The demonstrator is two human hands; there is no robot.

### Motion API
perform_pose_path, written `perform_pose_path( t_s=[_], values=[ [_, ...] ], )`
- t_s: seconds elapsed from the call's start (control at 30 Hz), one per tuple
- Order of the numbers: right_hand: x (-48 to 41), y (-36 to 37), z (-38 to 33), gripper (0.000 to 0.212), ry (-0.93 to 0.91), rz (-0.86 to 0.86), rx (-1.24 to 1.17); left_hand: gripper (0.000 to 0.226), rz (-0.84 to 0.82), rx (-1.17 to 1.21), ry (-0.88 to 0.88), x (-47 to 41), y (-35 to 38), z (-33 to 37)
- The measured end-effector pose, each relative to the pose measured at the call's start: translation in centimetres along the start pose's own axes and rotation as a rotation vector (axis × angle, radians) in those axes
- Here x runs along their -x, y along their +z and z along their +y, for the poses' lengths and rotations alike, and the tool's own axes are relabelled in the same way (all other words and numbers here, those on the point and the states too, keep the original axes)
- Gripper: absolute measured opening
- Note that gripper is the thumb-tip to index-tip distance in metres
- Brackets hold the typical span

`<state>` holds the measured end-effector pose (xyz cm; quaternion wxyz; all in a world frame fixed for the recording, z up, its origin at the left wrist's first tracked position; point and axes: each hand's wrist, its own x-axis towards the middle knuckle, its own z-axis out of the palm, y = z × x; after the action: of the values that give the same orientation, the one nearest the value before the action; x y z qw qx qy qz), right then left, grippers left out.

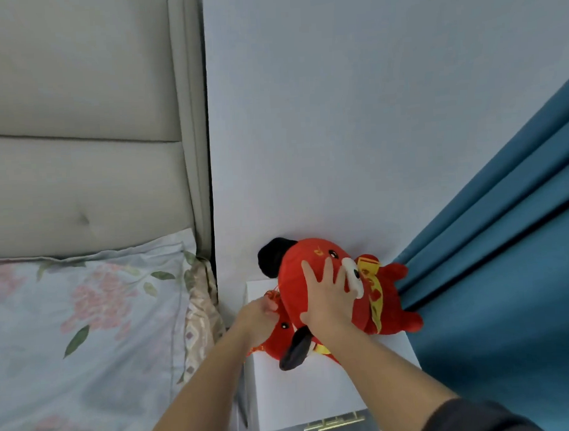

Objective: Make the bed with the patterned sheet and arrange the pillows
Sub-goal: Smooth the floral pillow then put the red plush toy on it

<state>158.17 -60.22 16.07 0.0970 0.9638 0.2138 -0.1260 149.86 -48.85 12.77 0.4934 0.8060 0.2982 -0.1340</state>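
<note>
R hand point(329, 301) fingers point(328, 270) spread flat on big red plush point(298, 257), L hand point(258, 317) pinches small red plush point(282, 336) w/ curled fingers; blue curtain point(507, 270) just right, floral pillow point(85, 321) left.

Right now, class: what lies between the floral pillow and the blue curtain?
In the head view: a white nightstand bearing red plush toys, with the left hand and right hand on them.

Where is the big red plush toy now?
Head view, right of centre: the plush toy is on the white nightstand, against the wall, between bed and blue curtain, under the right hand.
</note>
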Motion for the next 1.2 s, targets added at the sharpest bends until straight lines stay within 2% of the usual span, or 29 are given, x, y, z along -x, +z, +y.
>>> perform_pose_path(
  t_s=[0.2,0.3,0.43,0.53,0.63,0.7,0.73,0.8,0.9,1.0,1.2],
  values=[
    [-1.8,1.1,-0.6,0.070,-0.012,0.107,0.007,0.012,0.034,0.139,-0.098,-0.8,1.6,-3.8],
    [-1.3,1.0,-0.5,0.065,-0.033,0.149,-0.001,0.014,0.038,0.179,-0.107,-0.5,0.8,-5.4],
    [0.6,-0.6,-2.3,0.062,-0.083,0.240,-0.027,0.013,0.003,0.366,-0.040,1.0,-0.9,-5.9],
    [1.8,-3.3,-4.7,0.057,-0.125,0.309,-0.054,0.039,-0.027,0.442,0.017,2.6,-3.0,-5.2],
    [3.2,-6.0,-7.5,0.052,-0.147,0.342,-0.091,0.075,-0.078,0.482,0.079,4.8,-5.6,-4.7],
    [4.0,-7.6,-9.3,0.049,-0.168,0.355,-0.105,0.099,-0.086,0.445,0.055,6.2,-7.2,-5.2],
    [4.6,-8.4,-10.1,0.048,-0.192,0.353,-0.102,0.101,-0.071,0.415,0.026,7.3,-7.7,-5.8],
    [5.6,-9.5,-11.6,0.049,-0.237,0.347,-0.083,0.087,-0.026,0.360,-0.060,9.5,-7.8,-7.3],
    [6.1,-9.1,-12.2,0.051,-0.250,0.331,-0.064,0.074,-0.007,0.333,-0.235,11.3,-3.7,-10.5],
    [5.4,-6.7,-13.3,0.050,-0.256,0.322,-0.033,0.064,-0.014,0.437,-0.239,8.8,1.5,-14.6],
    [5.0,-1.2,-16.5,0.044,-0.316,0.316,-0.008,0.069,0.105,0.616,-0.303,3.6,6.1,-18.3]
  ],
)
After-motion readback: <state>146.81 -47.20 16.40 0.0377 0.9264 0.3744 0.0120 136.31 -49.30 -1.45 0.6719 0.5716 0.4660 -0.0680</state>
